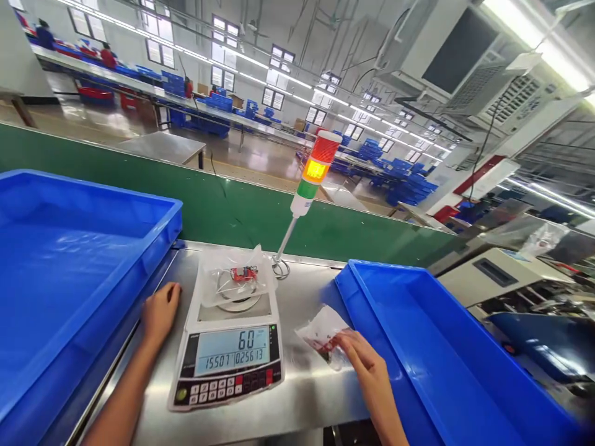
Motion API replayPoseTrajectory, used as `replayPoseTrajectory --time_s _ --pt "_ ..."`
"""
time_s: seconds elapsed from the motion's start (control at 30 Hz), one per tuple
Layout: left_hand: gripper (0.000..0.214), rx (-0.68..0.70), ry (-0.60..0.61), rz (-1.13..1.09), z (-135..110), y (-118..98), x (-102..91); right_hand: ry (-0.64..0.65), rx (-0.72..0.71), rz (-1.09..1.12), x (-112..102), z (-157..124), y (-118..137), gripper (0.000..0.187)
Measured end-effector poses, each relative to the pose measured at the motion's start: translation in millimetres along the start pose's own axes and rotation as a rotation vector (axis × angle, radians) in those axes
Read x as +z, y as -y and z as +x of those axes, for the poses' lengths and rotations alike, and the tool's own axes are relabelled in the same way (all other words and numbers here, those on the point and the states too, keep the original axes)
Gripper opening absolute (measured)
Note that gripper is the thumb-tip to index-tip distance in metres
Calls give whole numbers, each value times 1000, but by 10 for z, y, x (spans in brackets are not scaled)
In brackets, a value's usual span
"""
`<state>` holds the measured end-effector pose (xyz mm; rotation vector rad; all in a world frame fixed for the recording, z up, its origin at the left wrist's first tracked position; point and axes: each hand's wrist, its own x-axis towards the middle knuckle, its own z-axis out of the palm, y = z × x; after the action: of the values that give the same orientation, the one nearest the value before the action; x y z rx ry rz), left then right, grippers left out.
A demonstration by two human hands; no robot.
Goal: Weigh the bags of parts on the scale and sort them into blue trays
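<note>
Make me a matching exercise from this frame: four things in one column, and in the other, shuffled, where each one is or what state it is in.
1. right hand
2. left hand
3. signal tower
4. scale

A. amber section lit
B. between the left blue bin and the number 4 item
C. gripping a small plastic bag
D. bearing a clear bag with red items inside

Pairs: 1-C, 2-B, 3-A, 4-D
</note>
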<state>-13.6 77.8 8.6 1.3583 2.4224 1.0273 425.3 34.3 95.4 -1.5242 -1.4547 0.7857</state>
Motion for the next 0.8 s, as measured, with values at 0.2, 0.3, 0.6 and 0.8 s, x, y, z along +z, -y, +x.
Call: replayPoseTrajectory --time_s 0.2,0.3,0.6,0.8 --pt "38 -38 -16 -183 -50 -46 -29 -243 130 -155 -183 -115 -199 68" --pt "44 -55 -41 -312 -97 -206 -171 -241 117 -219 -332 -160 -213 61" --pt "38 238 -76 -563 199 -1144 -523 -243 124 -13 -235 -4 280 59" --pt "20 219 -39 -746 309 -1423 -527 -144 -131 189 232 361 901 43"
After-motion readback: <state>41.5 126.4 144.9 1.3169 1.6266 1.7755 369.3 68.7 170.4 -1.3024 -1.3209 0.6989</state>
